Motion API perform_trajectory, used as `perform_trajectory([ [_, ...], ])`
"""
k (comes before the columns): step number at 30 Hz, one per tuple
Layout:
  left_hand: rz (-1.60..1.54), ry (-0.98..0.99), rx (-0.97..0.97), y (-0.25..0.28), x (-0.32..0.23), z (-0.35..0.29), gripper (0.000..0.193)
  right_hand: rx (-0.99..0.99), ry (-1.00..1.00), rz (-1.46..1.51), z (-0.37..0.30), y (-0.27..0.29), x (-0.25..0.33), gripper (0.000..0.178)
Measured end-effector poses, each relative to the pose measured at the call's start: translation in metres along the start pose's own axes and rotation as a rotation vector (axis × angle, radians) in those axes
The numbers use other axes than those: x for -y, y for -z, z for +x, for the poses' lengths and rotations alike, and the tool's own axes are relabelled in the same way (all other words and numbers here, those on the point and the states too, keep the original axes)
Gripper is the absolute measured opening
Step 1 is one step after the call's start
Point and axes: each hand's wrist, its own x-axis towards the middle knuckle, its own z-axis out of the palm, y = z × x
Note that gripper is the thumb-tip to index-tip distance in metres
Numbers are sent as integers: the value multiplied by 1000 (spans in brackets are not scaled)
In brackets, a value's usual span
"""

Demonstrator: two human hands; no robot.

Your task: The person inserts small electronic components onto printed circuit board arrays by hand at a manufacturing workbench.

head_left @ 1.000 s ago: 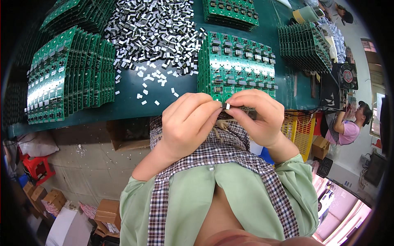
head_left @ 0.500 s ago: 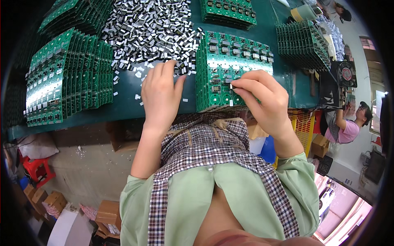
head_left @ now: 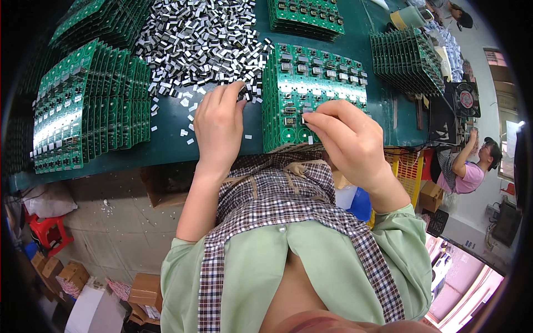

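A stack of green circuit boards (head_left: 287, 135) stands at the table's front edge, its top board carrying rows of small digit displays (head_left: 290, 120). My right hand (head_left: 355, 141) pinches a small white-faced digit display (head_left: 304, 118) between thumb and forefinger, at the top board's lower rows. Whether its pins sit in the board is hidden by the fingertips. My left hand (head_left: 220, 125) is at the near edge of a big heap of loose black-and-white displays (head_left: 205, 41). Its thumb and forefinger are bent close together, with a dark bit between them too small to make out.
More stacked circuit boards stand at the left (head_left: 61, 119), far left (head_left: 100, 22), back (head_left: 308, 14) and right (head_left: 405, 55). Stray displays lie near the table's front edge. A small fan (head_left: 466, 99) is at the right. Another person (head_left: 472, 172) sits beyond it.
My right hand has shifted slightly left with the pinched display, along the board. My left thumb and forefinger have drawn closer together at the heap's edge.
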Motion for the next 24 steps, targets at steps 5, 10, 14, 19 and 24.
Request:
perform_trajectory([
  [5, -129, -17, 46, 4, 8, -3, 27, 28, 17, -37, -1, 1, 2, 26],
  [10, -353, 137, -41, 11, 5, -6, 27, -21, 20, -69, -3, -3, 3, 23],
  [14, -467, 131, -85, 20, -2, -10, 26, -18, 42, -51, -6, -4, -1, 26],
  [19, -601, 143, -81, 30, -17, -15, 27, -35, 55, -83, -6, -5, 1, 26],
  [24, -865, 104, 90, 41, -37, -28, 34, -81, 63, -105, -6, -5, 4, 25],
])
